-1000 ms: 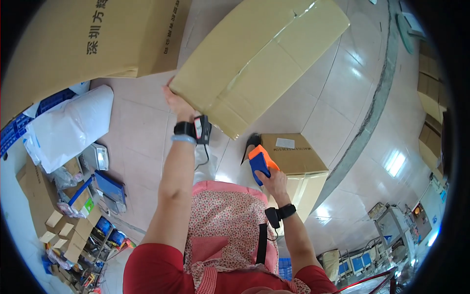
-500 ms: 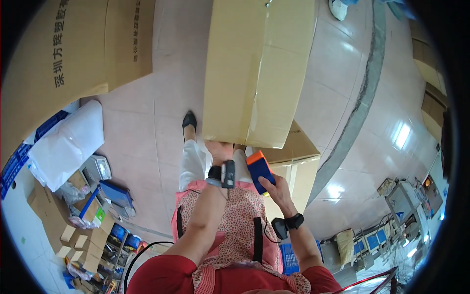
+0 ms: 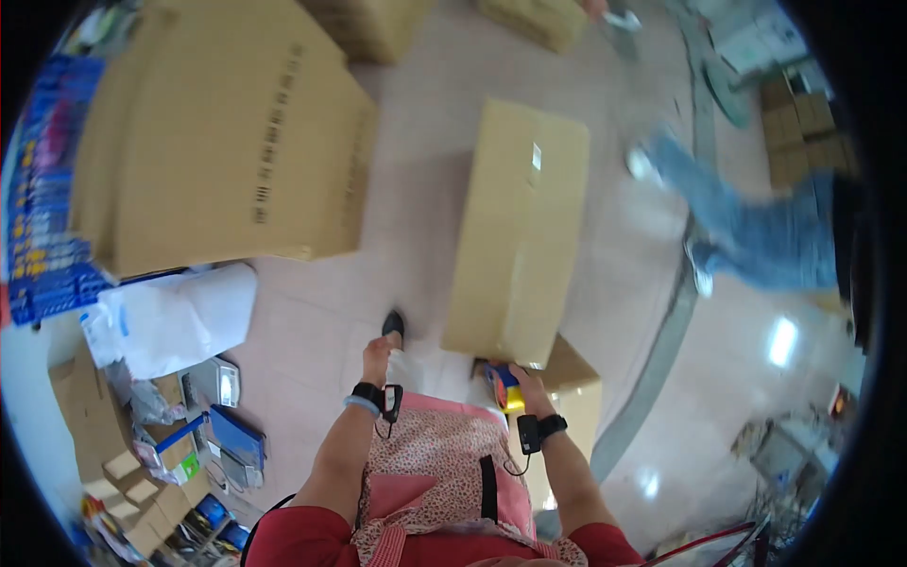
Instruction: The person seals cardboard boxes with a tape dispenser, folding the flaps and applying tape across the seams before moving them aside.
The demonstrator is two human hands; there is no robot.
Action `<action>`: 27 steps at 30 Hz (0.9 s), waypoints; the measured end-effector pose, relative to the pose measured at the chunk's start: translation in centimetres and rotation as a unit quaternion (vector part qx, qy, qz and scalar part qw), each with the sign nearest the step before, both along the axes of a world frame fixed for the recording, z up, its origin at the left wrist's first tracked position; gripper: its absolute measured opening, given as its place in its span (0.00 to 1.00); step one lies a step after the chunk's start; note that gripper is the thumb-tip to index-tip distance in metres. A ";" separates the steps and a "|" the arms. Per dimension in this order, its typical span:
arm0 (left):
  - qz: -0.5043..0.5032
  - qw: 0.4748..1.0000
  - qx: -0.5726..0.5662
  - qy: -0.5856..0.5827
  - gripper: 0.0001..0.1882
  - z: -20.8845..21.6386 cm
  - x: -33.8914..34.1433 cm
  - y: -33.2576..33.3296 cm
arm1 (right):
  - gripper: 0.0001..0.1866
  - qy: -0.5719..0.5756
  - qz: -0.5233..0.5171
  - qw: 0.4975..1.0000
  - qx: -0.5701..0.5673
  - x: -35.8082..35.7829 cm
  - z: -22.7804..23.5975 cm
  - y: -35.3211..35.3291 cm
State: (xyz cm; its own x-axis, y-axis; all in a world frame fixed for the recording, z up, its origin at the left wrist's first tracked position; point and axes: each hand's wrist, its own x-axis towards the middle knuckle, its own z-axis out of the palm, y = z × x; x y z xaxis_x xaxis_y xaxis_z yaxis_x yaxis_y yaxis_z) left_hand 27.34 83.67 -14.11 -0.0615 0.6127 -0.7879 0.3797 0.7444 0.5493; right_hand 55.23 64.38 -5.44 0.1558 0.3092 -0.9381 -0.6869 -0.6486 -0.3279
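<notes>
A long, taped cardboard carton lies in front of me, on top of another carton that shows below its near right corner. My right hand is closed around a blue and orange tape dispenser with a yellow part, held at the near end of the upper carton. To the left, apart from the carton, my left hand hangs over my leg near a black shoe. Blur hides its finger positions, and I see nothing in it.
A large printed carton stands at the left, beside stacked blue crates and white sheeting. A blue box is lower left. At the right, a person in jeans stands or walks near a grey floor strip.
My left hand has left the carton's near end and moved left. The tape dispenser in my right hand is now against that end. The view has shifted, bringing more of the person into sight.
</notes>
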 end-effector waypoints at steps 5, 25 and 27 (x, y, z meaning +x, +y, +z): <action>-0.094 0.979 0.149 -0.098 0.07 10.6 -6.6 8.8 | 0.27 -0.329 0.440 0.825 -0.134 -3.7 -3.4 -1.8; 0.191 0.852 0.485 0.055 0.26 42.1 -18.3 28.3 | 0.15 -0.257 0.203 0.927 0.184 1.0 22.8 29.3; 0.221 0.854 0.470 0.025 0.32 40.5 -18.1 30.0 | 0.15 -0.288 0.214 0.913 0.197 4.2 23.3 33.7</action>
State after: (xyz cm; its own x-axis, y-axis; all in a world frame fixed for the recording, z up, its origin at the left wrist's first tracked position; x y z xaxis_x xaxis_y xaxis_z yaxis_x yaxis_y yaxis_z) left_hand 9.24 113.64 26.34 -0.4701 0.8812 0.0495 0.2164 0.0607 0.9744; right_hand 59.43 98.10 17.83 0.3745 0.7522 -0.5421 -0.0388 -0.5714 -0.8197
